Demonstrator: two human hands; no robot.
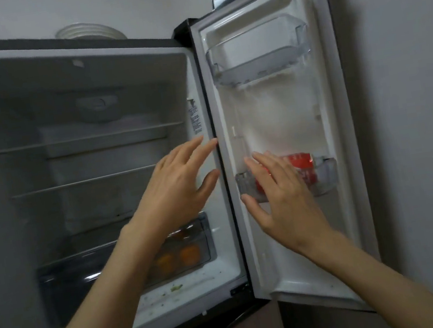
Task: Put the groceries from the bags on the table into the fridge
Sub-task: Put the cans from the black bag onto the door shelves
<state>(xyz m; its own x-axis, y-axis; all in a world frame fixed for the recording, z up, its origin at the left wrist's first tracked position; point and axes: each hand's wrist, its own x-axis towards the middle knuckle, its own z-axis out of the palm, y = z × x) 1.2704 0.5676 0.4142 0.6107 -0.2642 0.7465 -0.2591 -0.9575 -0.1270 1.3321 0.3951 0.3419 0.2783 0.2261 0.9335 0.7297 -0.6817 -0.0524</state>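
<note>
The fridge [61, 74] stands open, its door [341, 145] swung out to the right. A red can [304, 169] lies in the lower door bin [326, 175]. My right hand [284, 195] is open with fingers spread, just in front of that bin and the can. My left hand [176, 186] is open too, fingers pointing at the door's hinge edge, holding nothing. Orange fruits [179, 258] sit in the clear crisper drawer [59, 283] at the fridge's bottom, partly behind my left forearm.
Two glass shelves [80, 140] inside the fridge hold nothing that I can make out. The upper door bin [258, 53] looks empty. White plates [90, 32] are stacked on top of the fridge. Crumbs and a green scrap [176, 287] lie on the fridge floor. A wall stands right of the door.
</note>
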